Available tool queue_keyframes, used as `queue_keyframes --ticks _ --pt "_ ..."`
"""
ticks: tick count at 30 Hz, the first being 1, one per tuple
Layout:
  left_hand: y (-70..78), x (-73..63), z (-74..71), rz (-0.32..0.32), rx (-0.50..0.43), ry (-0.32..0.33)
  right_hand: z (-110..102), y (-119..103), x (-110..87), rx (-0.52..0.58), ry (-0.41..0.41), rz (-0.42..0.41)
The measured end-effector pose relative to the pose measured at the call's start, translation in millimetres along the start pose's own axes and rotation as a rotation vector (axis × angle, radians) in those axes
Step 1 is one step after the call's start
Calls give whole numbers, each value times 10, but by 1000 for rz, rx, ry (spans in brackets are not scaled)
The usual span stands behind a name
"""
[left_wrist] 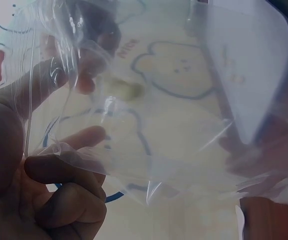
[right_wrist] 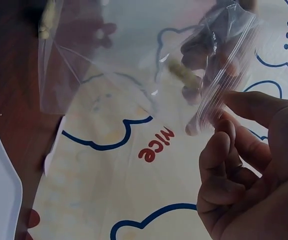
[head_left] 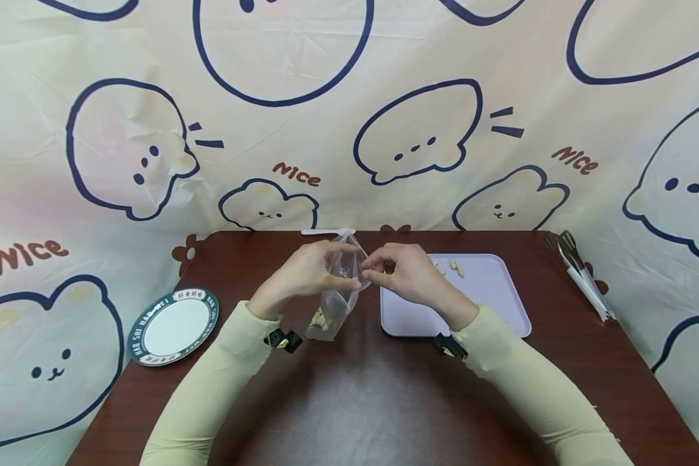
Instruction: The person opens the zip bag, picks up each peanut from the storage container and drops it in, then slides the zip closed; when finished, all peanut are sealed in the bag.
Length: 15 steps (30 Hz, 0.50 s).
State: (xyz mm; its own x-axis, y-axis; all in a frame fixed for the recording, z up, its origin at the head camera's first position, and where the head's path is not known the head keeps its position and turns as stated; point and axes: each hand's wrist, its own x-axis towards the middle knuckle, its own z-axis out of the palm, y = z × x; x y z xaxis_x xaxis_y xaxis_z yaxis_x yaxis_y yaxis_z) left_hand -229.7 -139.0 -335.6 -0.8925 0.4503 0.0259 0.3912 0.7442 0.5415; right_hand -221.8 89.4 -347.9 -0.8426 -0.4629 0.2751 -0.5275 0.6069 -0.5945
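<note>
A clear zip bag (head_left: 340, 304) hangs between the two hands, its lower end close over the table. Several peanuts (head_left: 319, 320) lie in its bottom corner. My left hand (head_left: 311, 268) grips the bag near its mouth, thumb below and fingers above. With thumb and index finger, my right hand (head_left: 404, 272) pinches the zip edge (right_wrist: 223, 82) from the right side. A blurred peanut (right_wrist: 182, 74) shows higher up, overlapping the clear plastic in both wrist views.
A pale lilac tray (head_left: 460, 310) with a few peanuts (head_left: 456, 267) lies at right, partly under the right forearm. A green-rimmed plate (head_left: 175, 327) sits at left. White-handled whisks (head_left: 585, 278) lie along the right edge. A white utensil (head_left: 317, 231) rests at the back edge.
</note>
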Motion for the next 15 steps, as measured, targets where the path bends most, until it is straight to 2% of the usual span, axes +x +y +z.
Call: queue_keyframes --ticks 9,15 --pt "-7 -5 -17 -7 2 0 -92 102 3 37 27 30" --pt "-23 0 -19 -4 9 5 -202 269 27 26 49 85"
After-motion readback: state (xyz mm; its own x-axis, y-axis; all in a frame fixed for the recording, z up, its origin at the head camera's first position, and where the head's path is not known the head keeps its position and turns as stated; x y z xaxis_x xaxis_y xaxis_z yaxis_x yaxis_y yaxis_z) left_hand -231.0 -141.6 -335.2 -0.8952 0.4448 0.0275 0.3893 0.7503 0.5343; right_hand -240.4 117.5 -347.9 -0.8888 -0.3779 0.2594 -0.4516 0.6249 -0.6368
